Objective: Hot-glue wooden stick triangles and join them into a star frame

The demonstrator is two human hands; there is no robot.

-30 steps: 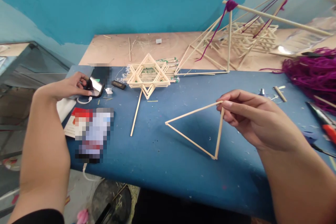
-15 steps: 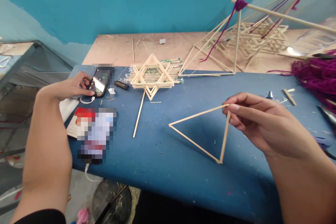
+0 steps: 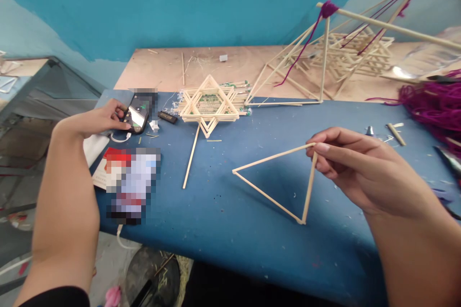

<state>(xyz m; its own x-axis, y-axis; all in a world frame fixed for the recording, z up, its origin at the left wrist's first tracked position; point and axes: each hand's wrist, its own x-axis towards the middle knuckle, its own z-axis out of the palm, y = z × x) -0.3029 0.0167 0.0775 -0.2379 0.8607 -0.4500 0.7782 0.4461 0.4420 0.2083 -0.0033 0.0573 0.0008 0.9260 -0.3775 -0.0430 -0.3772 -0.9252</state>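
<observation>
My right hand (image 3: 356, 165) pinches one corner of a triangle of thin wooden sticks (image 3: 270, 194), held just above the blue table (image 3: 223, 220). My left hand (image 3: 95, 120) reaches to the table's left edge, where its fingers close round the side of a black phone (image 3: 136, 117) with a lit screen. A single loose stick (image 3: 190, 156) lies between the two hands. A flat star made of layered sticks (image 3: 209, 103) rests behind it.
A blurred red and white packet (image 3: 129, 180) lies near the front left. A tall stick pyramid with purple yarn (image 3: 317, 53) stands at the back right. A heap of purple yarn (image 3: 434, 105) and a red-handled tool (image 3: 448, 158) sit at the right edge.
The view has shifted slightly, so things sit a little further right. My left hand has tilted the phone a bit more upright. The stick triangle stays in my right hand.
</observation>
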